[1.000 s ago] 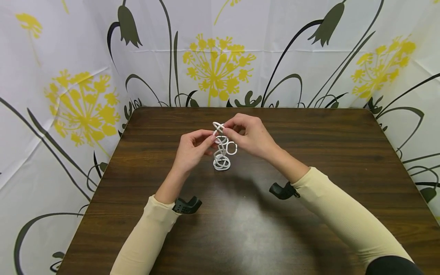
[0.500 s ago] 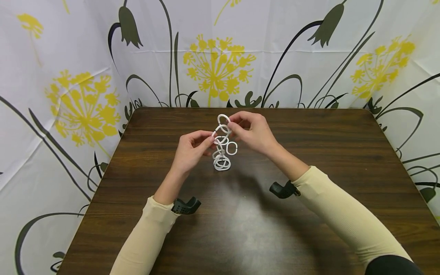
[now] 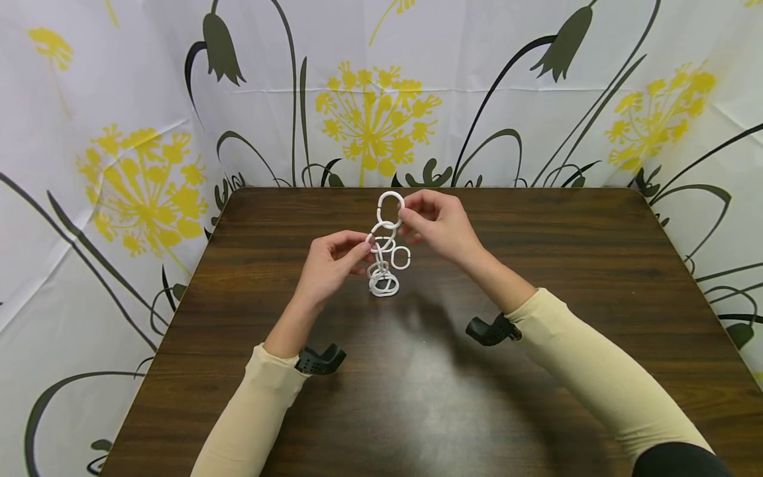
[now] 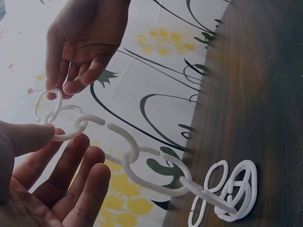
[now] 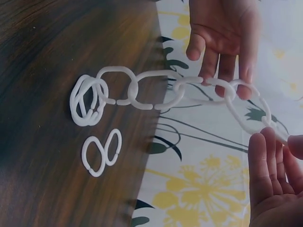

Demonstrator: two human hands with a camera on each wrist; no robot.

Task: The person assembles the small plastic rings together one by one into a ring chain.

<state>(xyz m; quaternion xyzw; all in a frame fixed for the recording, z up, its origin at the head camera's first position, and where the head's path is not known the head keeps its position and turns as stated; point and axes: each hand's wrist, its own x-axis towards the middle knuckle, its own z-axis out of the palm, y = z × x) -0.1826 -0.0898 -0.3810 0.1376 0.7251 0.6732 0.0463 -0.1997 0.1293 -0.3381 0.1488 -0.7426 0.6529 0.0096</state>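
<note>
A chain of white plastic links (image 3: 379, 209), each an oval ring with a small gap, hangs between the two hands down to the table. The right hand (image 3: 441, 215) pinches the topmost link at its right side. Lower and to the left, the left hand (image 3: 334, 262) pinches a link between thumb and fingers. In the left wrist view, the left thumb (image 4: 33, 137) presses on that link. The chain's lower end lies as a small pile of links (image 5: 73, 106) on the tabletop. Beside it are two separate white links (image 5: 84, 153), touching or joined; I cannot tell which.
The dark wood-grain table (image 3: 536, 265) reaches back to a white curtain (image 3: 465, 40) printed with yellow and grey-green flowers. Each wrist wears a black camera mount; the right one (image 3: 491, 330) hangs over the table's middle. Cream sleeves (image 3: 596, 364) cover both forearms.
The right hand has shifted slightly up and right, lifting the top link, which now stands upright above the others. The left hand stays nearly in place, still pinching its link.
</note>
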